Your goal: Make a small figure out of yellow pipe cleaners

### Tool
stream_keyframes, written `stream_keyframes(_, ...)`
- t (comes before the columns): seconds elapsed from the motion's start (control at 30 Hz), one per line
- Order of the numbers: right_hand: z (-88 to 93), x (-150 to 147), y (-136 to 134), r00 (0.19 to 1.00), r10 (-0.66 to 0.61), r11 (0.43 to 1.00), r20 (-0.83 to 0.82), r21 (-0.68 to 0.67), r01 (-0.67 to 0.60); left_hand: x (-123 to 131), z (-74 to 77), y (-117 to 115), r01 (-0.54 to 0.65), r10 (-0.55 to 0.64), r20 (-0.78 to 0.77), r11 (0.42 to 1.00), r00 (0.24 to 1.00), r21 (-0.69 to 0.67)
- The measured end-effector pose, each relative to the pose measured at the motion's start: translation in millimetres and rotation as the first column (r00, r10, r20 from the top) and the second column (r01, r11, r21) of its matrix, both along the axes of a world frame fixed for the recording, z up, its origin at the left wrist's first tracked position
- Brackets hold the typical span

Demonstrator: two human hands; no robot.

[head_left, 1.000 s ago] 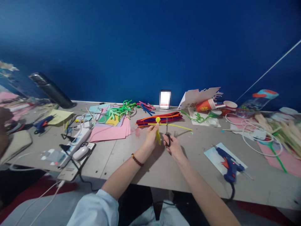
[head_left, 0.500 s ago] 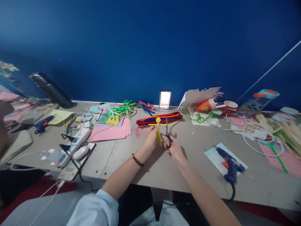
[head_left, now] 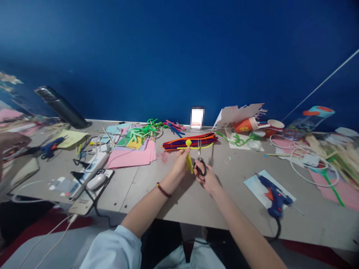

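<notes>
My left hand [head_left: 181,161] is closed on a small yellow pipe-cleaner figure [head_left: 189,143] with a round head, two long arms stretched sideways and two legs hanging beside my fingers. My right hand [head_left: 206,177] grips black-handled scissors [head_left: 199,153] pointing away from me. Their blades are parted and cross the figure's right-hand arm; whether the arm lies between them I cannot tell for sure. Just behind the figure lies a bundle of red, orange and purple pipe cleaners [head_left: 172,142].
A blue glue gun [head_left: 276,196] rests on light-blue paper at right. Pink paper [head_left: 130,158], green pipe cleaners [head_left: 144,131] and a power strip [head_left: 91,172] lie to the left. Paper cups [head_left: 246,125] and a phone [head_left: 197,117] stand near the wall. Another person's hand [head_left: 14,144] is at far left.
The scissors' blades have parted, and their handles have opened in my right hand. My left hand and the yellow figure stay in place. The other person's hand at far left has moved.
</notes>
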State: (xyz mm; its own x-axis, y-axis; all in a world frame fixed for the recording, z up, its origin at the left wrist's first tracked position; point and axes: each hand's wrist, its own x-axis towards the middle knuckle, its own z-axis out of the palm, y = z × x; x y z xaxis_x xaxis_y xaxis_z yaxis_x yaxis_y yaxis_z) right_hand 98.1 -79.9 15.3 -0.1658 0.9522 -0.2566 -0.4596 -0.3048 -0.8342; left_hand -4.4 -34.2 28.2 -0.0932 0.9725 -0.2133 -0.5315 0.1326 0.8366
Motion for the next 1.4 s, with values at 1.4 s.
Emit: stream_keyframes(1.4,5.0,2.1,-1.6,0.997,0.012,1.000,0.073,0.014,-0.013,-2.5,4.9,-0.1,0.076,-0.074,0.079,0.997,0.994,-0.027)
